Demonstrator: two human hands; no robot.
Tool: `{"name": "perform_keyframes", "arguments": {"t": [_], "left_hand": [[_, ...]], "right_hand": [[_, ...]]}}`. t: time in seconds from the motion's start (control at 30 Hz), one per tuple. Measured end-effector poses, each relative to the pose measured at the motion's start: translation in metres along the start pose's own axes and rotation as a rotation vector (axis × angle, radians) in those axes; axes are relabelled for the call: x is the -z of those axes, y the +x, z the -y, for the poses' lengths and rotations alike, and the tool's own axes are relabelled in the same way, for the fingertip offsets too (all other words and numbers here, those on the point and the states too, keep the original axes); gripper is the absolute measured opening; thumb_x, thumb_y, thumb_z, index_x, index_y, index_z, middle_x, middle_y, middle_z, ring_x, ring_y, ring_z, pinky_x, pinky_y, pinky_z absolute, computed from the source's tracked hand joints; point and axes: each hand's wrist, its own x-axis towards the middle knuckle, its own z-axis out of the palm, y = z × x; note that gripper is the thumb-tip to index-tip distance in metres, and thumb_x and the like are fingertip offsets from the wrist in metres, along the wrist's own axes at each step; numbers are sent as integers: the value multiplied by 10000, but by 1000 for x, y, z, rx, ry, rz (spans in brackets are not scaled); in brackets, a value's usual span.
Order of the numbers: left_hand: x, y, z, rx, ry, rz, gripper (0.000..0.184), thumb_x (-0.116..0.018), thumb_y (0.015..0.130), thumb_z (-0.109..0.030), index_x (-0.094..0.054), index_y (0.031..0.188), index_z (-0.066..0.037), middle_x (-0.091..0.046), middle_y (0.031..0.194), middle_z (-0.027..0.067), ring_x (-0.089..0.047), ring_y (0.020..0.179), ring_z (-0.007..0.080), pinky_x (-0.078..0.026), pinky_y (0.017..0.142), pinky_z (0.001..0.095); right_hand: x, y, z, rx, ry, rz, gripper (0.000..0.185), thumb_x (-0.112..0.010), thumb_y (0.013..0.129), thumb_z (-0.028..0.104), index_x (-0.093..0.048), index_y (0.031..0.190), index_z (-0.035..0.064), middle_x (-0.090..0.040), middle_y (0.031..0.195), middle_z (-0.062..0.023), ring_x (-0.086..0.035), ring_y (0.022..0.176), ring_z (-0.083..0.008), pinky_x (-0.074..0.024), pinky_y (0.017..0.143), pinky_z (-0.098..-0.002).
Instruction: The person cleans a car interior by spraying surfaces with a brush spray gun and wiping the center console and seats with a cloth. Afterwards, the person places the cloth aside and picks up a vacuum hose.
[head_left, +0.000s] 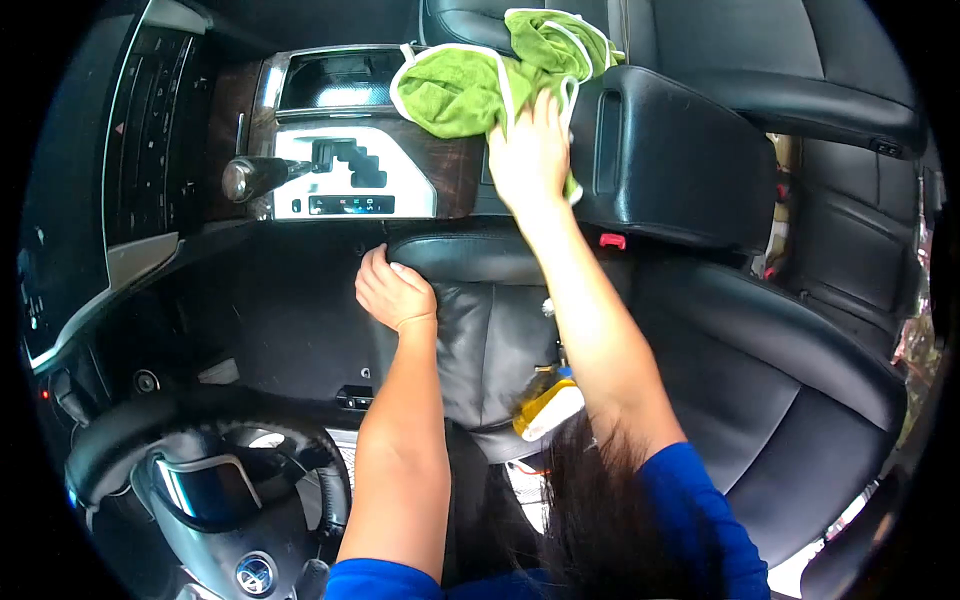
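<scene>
Right hand (532, 165) on green cloth (455, 95), over centre console (445, 170); fingers slightly parted, pinch unclear. Left hand (395, 292), fingers nearly together, at seat (460, 325) edge, likely bracing the reach.

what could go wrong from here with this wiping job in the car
Possible snags:
1. The left hand seems to lean at the edge of the smooth, dark seat, so it might slip.
2. The green cloth is bunched and loose under the right hand; a fold could catch on the console.
3. Wiping toward the gear lever might bump it.
</scene>
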Motion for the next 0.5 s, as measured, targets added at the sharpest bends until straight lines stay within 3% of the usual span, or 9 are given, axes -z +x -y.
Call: {"name": "perform_keyframes", "arguments": {"t": [0.03, 0.07, 0.13, 0.17, 0.27, 0.33, 0.4, 0.43, 0.5], "left_hand": [[-2, 3, -2, 0, -1, 7, 309, -404, 878, -189, -560, 1120, -74, -580, 1124, 87, -532, 1040, 290, -400, 879, 419], [-3, 5, -4, 11, -6, 1, 309, -404, 878, -189, -560, 1120, -74, -580, 1124, 87, -532, 1040, 290, -400, 879, 419], [3, 3, -2, 16, -24, 29, 301, -432, 878, -196, -559, 1122, -74, -579, 1129, 90, -531, 1053, 293, -400, 894, 422], [7, 5, -3, 25, -61, 46, 296, -477, 867, -181, -555, 1128, -66, -576, 1155, 95, -527, 1077, 295, -393, 920, 427], [44, 15, -11, -66, -253, -83, 365, -502, 868, -135, -549, 1218, -41, -537, 1241, 148, -500, 1156, 311, -352, 1022, 430], [74, 11, -19, 47, -1006, 323, 393, -495, 925, -192, -503, 1280, -22, -470, 1348, 135, -446, 1244, 274, -310, 1084, 423], [112, -6, -46, 1173, -2078, 636, 490, -621, 868, -151, -459, 1308, -7, -497, 1328, 129, -499, 1201, 244, -421, 1011, 390], [125, 10, -69, 956, -2067, 619, 563, -674, 819, -118, -440, 1319, -5, -496, 1328, 136, -505, 1201, 244, -440, 996, 380], [128, 46, -108, 356, -1834, 558, 749, -797, 657, -18, -430, 1308, 7, -538, 1260, 152, -573, 1093, 224, -489, 917, 331]], "right_hand": [[7, -13, 2, -21, 52, 25, 618, -622, 821, 334, -492, 1239, -102, -465, 1309, -322, -421, 1271, -393, -287, 1091, -446], [23, -38, 9, -49, 119, 25, 510, -619, 837, 302, -540, 1145, -96, -592, 1142, -289, -595, 1069, -364, -448, 930, -462], [72, -74, 17, -236, 383, 318, 357, -565, 891, 254, -541, 1042, -68, -643, 843, -268, -644, 670, -419, -511, 663, -504], [81, -88, 14, -424, 581, 401, 368, -533, 923, 242, -551, 1145, -51, -640, 907, -281, -653, 893, -368, -505, 800, -395], [105, -127, 11, -525, 1092, 335, 436, -547, 935, 220, -464, 1279, -35, -553, 1241, -169, -541, 1140, -226, -413, 958, -320], [145, -128, 23, -113, 841, 281, 466, -579, 910, 255, -488, 1264, -32, -471, 1332, -250, -504, 1201, -350, -463, 902, -400], [173, -136, 23, 38, 1246, 581, 519, -585, 910, 293, -476, 1298, -35, -347, 1451, -222, -419, 1285, -331, -455, 924, -376], [183, -134, 16, -50, 1437, 647, 507, -579, 918, 273, -478, 1303, -41, -377, 1440, -215, -457, 1255, -297, -456, 916, -342], [160, -165, -10, -428, 1472, 336, 421, -552, 932, 199, -491, 1274, -40, -443, 1383, -211, -500, 1214, -294, -471, 893, -341]]}}
